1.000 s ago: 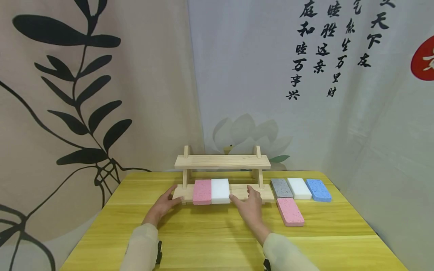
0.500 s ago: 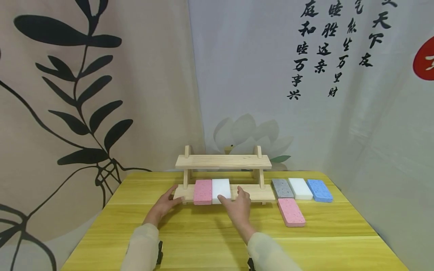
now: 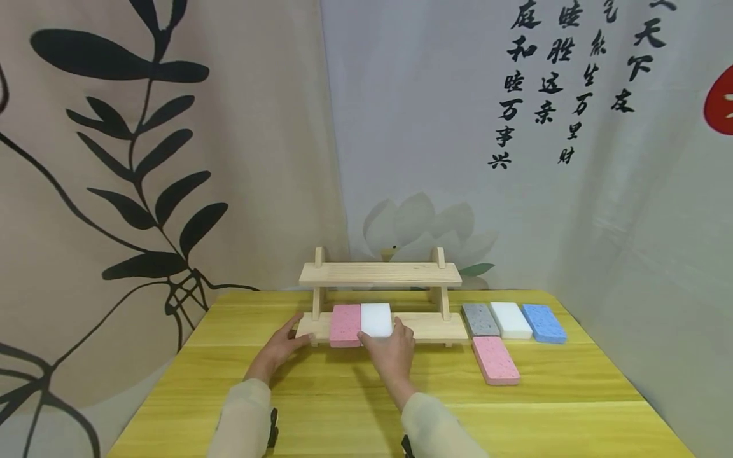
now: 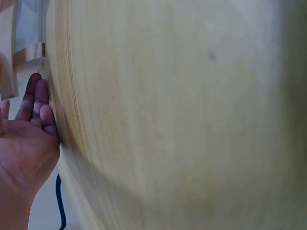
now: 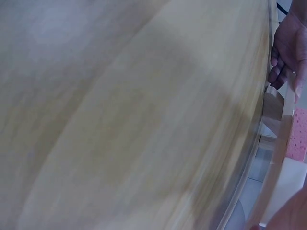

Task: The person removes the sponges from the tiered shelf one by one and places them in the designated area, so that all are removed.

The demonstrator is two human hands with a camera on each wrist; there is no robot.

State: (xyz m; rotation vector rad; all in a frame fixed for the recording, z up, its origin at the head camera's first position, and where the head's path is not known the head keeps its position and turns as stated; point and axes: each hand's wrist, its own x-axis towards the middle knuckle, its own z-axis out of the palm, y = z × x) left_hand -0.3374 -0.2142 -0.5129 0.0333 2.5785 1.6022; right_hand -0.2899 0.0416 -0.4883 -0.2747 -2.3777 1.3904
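A two-tier wooden rack [image 3: 380, 273] stands toward the back of the table. On its lower shelf a pink sponge [image 3: 345, 326] and a white sponge [image 3: 376, 318] lie side by side. My right hand [image 3: 392, 356] holds the white sponge, thumb at its left front corner and fingers along its right side. At the shelf's left end, my left hand [image 3: 279, 351] grips the rack, thumb on the front and fingers around the end. The left wrist view shows that left hand [image 4: 24, 148] with its palm in sight; in the right wrist view, the right hand is mostly cut off.
Right of the rack, a grey sponge [image 3: 480, 319], another white sponge [image 3: 510, 320] and a blue sponge [image 3: 543, 323] lie in a row on the yellow wooden table [image 3: 332, 407]. Another pink sponge [image 3: 495, 360] is in front of the grey one. A printed curtain [image 3: 275, 159] hangs behind.
My right hand has moved left along the lower shelf, from beside the white sponge to around it. The left hand keeps its place at the shelf's end.
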